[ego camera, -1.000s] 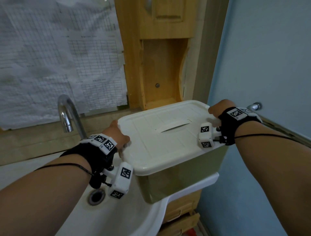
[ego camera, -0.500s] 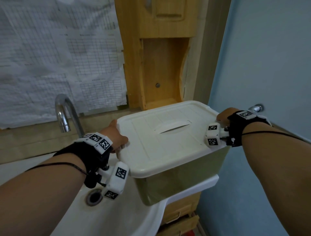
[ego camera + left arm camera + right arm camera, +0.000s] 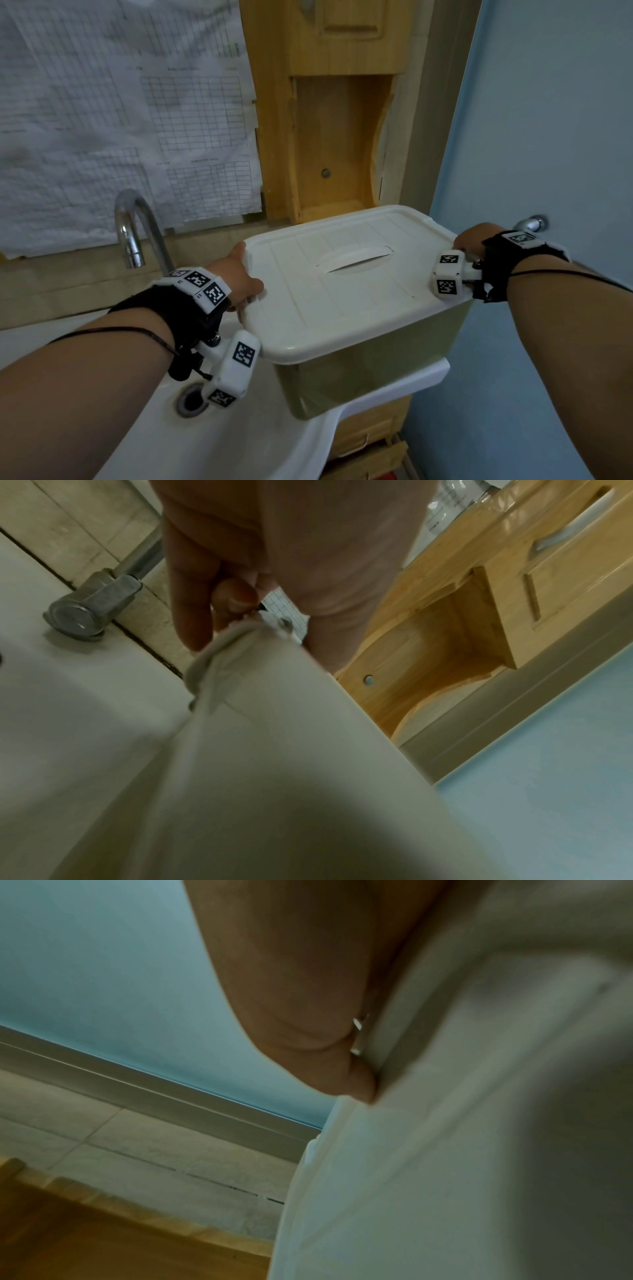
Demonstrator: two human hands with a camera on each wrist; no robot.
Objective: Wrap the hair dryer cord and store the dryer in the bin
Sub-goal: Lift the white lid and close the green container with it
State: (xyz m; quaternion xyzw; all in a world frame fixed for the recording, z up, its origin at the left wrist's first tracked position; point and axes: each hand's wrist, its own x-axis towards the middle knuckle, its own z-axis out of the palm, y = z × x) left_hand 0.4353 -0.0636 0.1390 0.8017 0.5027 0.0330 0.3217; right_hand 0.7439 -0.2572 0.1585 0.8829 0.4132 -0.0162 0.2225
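Your left hand [image 3: 239, 274] grips the bin's [image 3: 370, 377] lid [image 3: 342, 301] edge; only your left wrist view shows its fingers [image 3: 192, 610] curled under the rim. Your right hand [image 3: 469, 238] holds the opposite edge. The smooth, rectangular plastic bin sits closed on the glossy sink [image 3: 239, 438].

The closed lid [image 3: 346, 277] hides whatever the bin [image 3: 370, 373] holds. The fingers of the left hand [image 3: 239, 274] and right hand [image 3: 471, 240] vanish under the lid's rim. Both wrist views are blurred, the bin wall filling them.
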